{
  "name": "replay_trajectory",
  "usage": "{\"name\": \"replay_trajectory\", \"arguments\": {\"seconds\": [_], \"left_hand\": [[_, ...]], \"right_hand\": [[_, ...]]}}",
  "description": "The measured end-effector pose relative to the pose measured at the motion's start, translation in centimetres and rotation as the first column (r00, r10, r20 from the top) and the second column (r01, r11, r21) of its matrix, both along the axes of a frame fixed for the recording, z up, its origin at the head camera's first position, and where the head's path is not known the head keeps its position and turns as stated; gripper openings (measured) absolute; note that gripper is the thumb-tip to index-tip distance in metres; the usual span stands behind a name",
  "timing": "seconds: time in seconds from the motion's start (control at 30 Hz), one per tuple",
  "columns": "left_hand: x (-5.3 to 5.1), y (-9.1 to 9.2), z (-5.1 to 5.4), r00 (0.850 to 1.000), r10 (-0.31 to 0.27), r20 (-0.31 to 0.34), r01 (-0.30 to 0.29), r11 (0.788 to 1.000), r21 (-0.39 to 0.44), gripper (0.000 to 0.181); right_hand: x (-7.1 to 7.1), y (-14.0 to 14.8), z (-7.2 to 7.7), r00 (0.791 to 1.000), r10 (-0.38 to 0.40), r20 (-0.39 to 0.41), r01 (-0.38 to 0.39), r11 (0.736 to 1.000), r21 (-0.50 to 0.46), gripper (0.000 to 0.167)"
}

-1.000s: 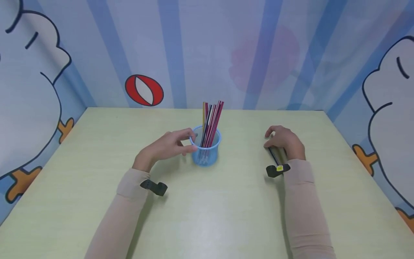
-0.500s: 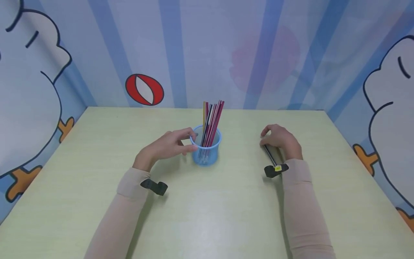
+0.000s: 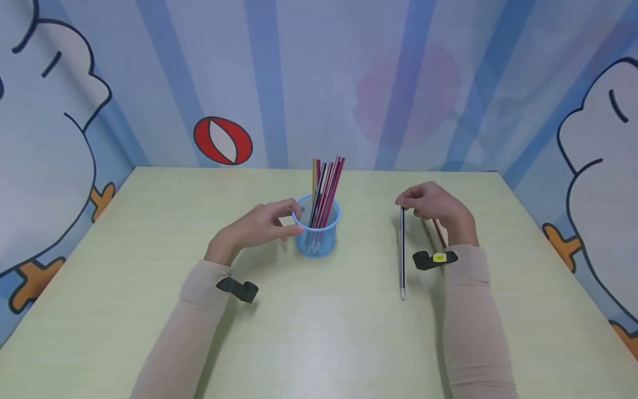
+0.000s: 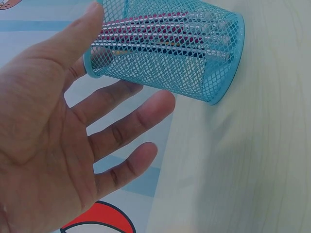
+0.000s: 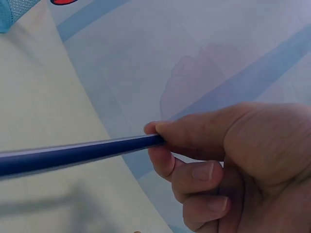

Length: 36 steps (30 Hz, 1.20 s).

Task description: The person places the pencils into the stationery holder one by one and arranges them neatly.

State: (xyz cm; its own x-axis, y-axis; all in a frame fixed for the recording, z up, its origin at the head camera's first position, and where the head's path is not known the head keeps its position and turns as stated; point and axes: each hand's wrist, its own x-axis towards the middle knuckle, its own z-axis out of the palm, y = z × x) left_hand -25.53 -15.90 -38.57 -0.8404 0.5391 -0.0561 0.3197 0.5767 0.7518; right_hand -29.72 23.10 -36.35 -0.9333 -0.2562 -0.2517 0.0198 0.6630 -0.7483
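Observation:
A light blue mesh pencil cup [image 3: 317, 241] stands upright on the table, holding several pencils [image 3: 326, 188], mostly dark red, with a yellow and a dark one. My left hand [image 3: 254, 224] pinches the cup's rim between thumb and index finger; in the left wrist view its other fingers extend beside the mesh. My right hand [image 3: 436, 205] pinches one end of a dark blue pencil with pale stripes [image 3: 402, 252] between thumb and index finger. The pencil's pale-tipped other end points toward me. The right wrist view shows the remaining fingers curled, off the pencil.
A reddish pencil [image 3: 440, 233] lies on the table [image 3: 319, 332], partly hidden behind the right hand and wrist. Striped blue cloth [image 3: 319, 83] with cartoon prints walls the back and both sides. The cup stands left of the held pencil, with tabletop between.
My right hand has drawn the blue pencil up and slightly left; it now points straight toward me. The reddish pencil has come into view beneath. My left hand and the cup have not moved.

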Motion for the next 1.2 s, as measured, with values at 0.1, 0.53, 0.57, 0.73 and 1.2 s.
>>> {"name": "replay_trajectory", "arguments": {"seconds": [0.1, 0.53, 0.57, 0.73, 1.2], "left_hand": [[0.0, 0.0, 0.0, 1.000, 0.000, 0.000, 0.000, 1.000, -0.001, 0.028], [0.0, -0.1, -0.2, 1.000, -0.015, -0.010, 0.015, 1.000, 0.008, 0.028], [0.0, -0.1, -0.2, 1.000, -0.014, -0.011, 0.014, 1.000, 0.008, 0.028], [0.0, -0.1, -0.3, 1.000, -0.015, -0.016, 0.015, 1.000, 0.007, 0.028], [0.0, 0.0, 0.1, 1.000, -0.013, -0.010, 0.013, 1.000, 0.000, 0.029]], "right_hand": [[0.3, 0.1, 0.6, 0.999, -0.020, -0.025, 0.020, 0.999, -0.027, 0.036], [1.0, -0.1, 2.5, 0.977, -0.160, -0.139, 0.130, 0.970, -0.206, 0.044], [1.0, -0.2, 2.6, 0.973, -0.175, -0.151, 0.139, 0.964, -0.225, 0.045], [1.4, -0.5, 3.4, 0.932, -0.281, -0.228, 0.195, 0.921, -0.337, 0.043], [2.1, -3.8, 5.5, 0.768, -0.537, -0.348, 0.110, 0.647, -0.755, 0.010]]}}
